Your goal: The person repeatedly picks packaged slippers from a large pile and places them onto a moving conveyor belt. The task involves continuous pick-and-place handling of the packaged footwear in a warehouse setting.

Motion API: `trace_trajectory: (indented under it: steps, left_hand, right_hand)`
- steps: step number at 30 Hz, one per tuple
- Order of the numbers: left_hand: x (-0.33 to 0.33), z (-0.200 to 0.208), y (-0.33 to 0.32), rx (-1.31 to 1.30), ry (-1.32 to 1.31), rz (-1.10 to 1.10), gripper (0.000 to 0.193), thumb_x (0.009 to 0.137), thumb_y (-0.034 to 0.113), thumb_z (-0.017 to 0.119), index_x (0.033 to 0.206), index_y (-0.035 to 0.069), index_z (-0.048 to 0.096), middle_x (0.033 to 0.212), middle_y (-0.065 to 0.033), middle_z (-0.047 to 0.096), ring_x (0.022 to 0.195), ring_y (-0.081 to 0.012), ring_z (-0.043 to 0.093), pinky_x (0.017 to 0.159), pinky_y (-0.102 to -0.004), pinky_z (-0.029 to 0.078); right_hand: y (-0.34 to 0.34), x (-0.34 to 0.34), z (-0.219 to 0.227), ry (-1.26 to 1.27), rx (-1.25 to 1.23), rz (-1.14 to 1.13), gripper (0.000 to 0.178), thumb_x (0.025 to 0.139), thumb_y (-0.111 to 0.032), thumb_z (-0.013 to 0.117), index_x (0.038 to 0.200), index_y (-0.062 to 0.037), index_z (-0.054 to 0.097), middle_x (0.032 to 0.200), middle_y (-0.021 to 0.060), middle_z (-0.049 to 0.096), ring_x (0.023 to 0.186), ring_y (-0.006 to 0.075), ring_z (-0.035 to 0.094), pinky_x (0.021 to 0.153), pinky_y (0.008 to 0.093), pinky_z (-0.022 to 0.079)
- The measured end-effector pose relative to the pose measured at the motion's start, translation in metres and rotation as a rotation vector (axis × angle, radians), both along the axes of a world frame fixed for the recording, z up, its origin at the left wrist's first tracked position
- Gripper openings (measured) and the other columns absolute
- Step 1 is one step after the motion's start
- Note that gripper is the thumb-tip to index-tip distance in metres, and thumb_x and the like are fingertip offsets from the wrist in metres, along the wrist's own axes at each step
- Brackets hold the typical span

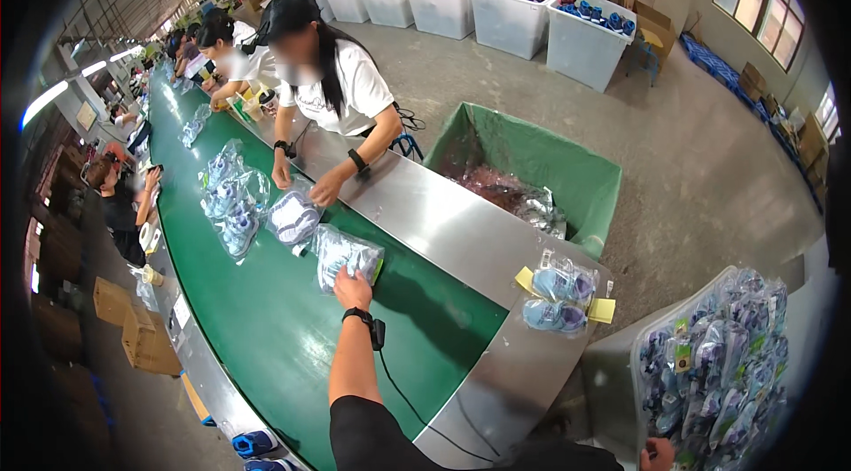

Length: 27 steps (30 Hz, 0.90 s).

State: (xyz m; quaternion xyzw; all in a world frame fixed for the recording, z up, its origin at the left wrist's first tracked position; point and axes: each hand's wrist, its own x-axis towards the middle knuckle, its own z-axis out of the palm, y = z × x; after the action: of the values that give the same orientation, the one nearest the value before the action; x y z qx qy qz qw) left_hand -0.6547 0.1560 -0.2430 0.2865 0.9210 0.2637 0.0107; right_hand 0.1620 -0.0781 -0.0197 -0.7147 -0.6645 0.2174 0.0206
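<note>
A person's bare left hand (353, 288) reaches forward over a green belt (292, 338), a strapped device at its wrist. Its fingers are slightly spread, their tips touching the near side of a clear shoe bag (347, 251); whether they pinch the plastic, I cannot tell. The bag lies on the belt, just ahead of this hand.

Beyond it, a co-worker in white (359, 94) has both hands at a second bag (295, 216). Ahead and to the left of the left hand lies a cluster of bagged shoes (232, 205). To its right, a bagged pair (563, 283) with yellow cards sits on a metal ledge (461, 214).

The right hand (657, 453), far to the right, is partly cut off, its grip unclear; it is beside a tub (636, 365) filled with bagged shoes.
</note>
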Motion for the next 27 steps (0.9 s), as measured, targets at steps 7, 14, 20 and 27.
trace_trajectory:
  steps: [7,14,20,27]
  left_hand:
    - [0.081,0.004,-0.013,0.002,0.225,-0.087,0.049,0.085,0.014,0.075,0.129,-0.002,0.058,0.133,-0.0194,0.058,0.131,-0.0431,0.051,0.11,-0.0539,0.043]
    - [0.181,-0.001,-0.052,0.185,-0.184,-0.207,0.09,0.093,0.05,0.078,0.154,-0.004,0.04,0.146,-0.0229,0.053,0.141,-0.0404,0.045,0.118,-0.0529,0.037]
    - [0.201,-0.005,-0.081,1.143,-1.549,0.395,0.075,0.104,0.061,0.06,0.157,0.011,0.042,0.152,-0.0047,0.055,0.136,-0.026,0.053,0.114,-0.0442,0.043]
    - [0.201,0.029,-0.079,1.215,-1.585,0.355,0.074,0.105,0.068,0.048,0.153,0.01,0.051,0.151,-0.0086,0.058,0.136,-0.0312,0.057,0.118,-0.0469,0.045]
  right_hand:
    - [0.002,-0.01,-0.009,0.073,-0.061,-0.042,0.025,0.096,-0.014,0.066,0.119,-0.0046,0.071,0.109,0.015,0.071,0.101,0.0353,0.067,0.086,0.0445,0.054]
    - [0.024,-0.008,-0.014,-0.06,-0.03,0.104,0.029,0.101,-0.021,0.063,0.124,-0.0045,0.071,0.115,0.0165,0.073,0.106,0.0346,0.068,0.089,0.0449,0.054]
    - [0.031,-0.02,-0.018,0.189,0.169,0.108,0.025,0.08,-0.003,0.072,0.105,-0.0009,0.069,0.096,0.0166,0.067,0.085,0.0333,0.067,0.073,0.0406,0.053]
    - [0.031,-0.031,-0.012,0.286,0.146,0.042,0.024,0.083,-0.002,0.073,0.107,-0.0019,0.071,0.097,0.0146,0.068,0.082,0.0297,0.068,0.068,0.0358,0.055]
